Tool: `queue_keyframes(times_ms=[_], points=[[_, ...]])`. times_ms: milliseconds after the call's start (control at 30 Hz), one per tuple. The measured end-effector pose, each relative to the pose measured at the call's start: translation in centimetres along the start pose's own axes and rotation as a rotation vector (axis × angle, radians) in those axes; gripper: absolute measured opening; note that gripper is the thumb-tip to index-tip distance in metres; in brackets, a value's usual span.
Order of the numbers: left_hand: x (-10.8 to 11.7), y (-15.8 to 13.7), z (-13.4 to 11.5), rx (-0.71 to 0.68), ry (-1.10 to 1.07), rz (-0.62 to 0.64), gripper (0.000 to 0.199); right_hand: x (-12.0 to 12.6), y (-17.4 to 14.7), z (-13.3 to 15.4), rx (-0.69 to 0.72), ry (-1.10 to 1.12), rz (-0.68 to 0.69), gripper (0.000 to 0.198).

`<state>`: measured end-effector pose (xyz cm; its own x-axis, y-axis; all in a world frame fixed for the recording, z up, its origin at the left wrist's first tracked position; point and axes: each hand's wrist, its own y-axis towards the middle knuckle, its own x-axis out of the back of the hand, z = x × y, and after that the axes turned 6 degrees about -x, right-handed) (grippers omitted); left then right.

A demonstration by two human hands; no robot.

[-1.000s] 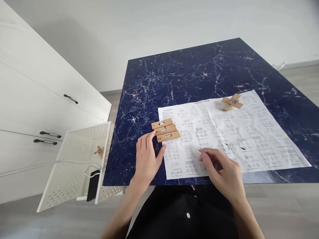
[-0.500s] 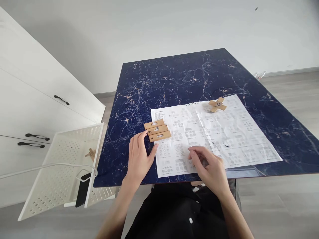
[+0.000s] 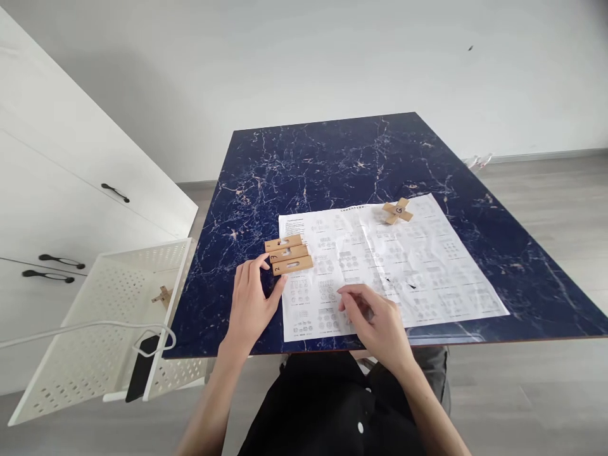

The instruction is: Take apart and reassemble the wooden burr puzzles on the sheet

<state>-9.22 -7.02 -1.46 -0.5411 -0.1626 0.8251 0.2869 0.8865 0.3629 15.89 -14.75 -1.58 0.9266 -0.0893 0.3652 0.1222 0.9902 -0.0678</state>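
Note:
Three notched wooden puzzle pieces lie side by side on the sheet's left edge: piece 1, piece 3 and piece 2. My left hand rests at their left ends, fingers apart, the index fingertip against the ends and the thumb just below piece 2. Loosely curled over the printed paper sheet, my right hand has its thumb and index tips together; nothing shows in it. A wooden cross marked G sits at the sheet's upper right.
The dark blue marbled table carries the sheet. To its left stands a white perforated cart holding a wooden piece and a black flat object, with a white cable across it. White cabinets line the left.
The whole view has shifted, so the table and sheet appear slightly lower and further left. Both hands and the wooden pieces keep nearly the same places on the sheet.

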Motion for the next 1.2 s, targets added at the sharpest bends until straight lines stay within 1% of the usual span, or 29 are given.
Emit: queue_keyframes(times_ms=[167,233,267,333,467,500,567,633,700,833,933,1033,1100,1133,1200], points=[[-0.1,0.1,0.1,0.003,-0.024,-0.024,0.037,1.0,0.4,0.4,-0.027,0.108,0.090,0.025],[-0.2,0.0,0.1,0.005,-0.034,-0.024,0.039,1.9,0.8,0.5,-0.016,0.117,0.100,0.026],[-0.2,0.0,0.2,0.004,-0.036,-0.025,0.040,2.5,1.2,0.5,-0.006,0.089,0.084,0.026],[-0.2,0.0,0.2,-0.001,-0.037,-0.022,0.041,4.0,2.6,0.5,0.037,-0.019,-0.043,0.025],[-0.2,0.0,0.2,-0.015,-0.030,-0.006,0.039,7.4,7.7,-0.4,0.174,-0.280,-0.457,0.021],[-0.2,0.0,0.2,-0.018,-0.029,-0.005,0.039,8.1,9.2,-0.8,0.220,-0.330,-0.537,0.020],[-0.2,0.0,0.2,-0.026,-0.030,-0.005,0.038,9.4,11.9,-1.5,0.289,-0.418,-0.598,0.019],[-0.1,0.0,0.2,-0.034,-0.031,-0.006,0.037,10.4,13.9,-2.3,0.301,-0.523,-0.604,0.019],[-0.1,0.0,0.2,-0.035,-0.033,-0.005,0.037,11.0,15.3,-2.8,0.289,-0.609,-0.583,0.025],[0.0,0.0,0.1,-0.022,-0.040,0.004,0.041,11.6,16.5,-3.4,0.276,-0.723,-0.493,0.027],[0.1,0.0,0.0,-0.005,-0.053,0.006,0.042,11.8,16.9,-3.6,0.291,-0.755,-0.492,0.027],[0.2,0.0,0.1,0.020,-0.073,-0.010,0.041,11.8,17.0,-3.7,0.323,-0.712,-0.524,0.026],[0.3,0.0,0.0,0.032,-0.077,-0.046,0.044,11.8,16.8,-3.5,0.361,-0.618,-0.515,0.028],[0.4,0.1,0.0,0.036,-0.076,-0.068,0.046,11.7,16.6,-3.3,0.382,-0.551,-0.489,0.028],[0.6,0.1,-0.2,0.031,-0.075,-0.117,0.044,11.3,16.1,-2.7,0.411,-0.392,-0.385,0.028]])
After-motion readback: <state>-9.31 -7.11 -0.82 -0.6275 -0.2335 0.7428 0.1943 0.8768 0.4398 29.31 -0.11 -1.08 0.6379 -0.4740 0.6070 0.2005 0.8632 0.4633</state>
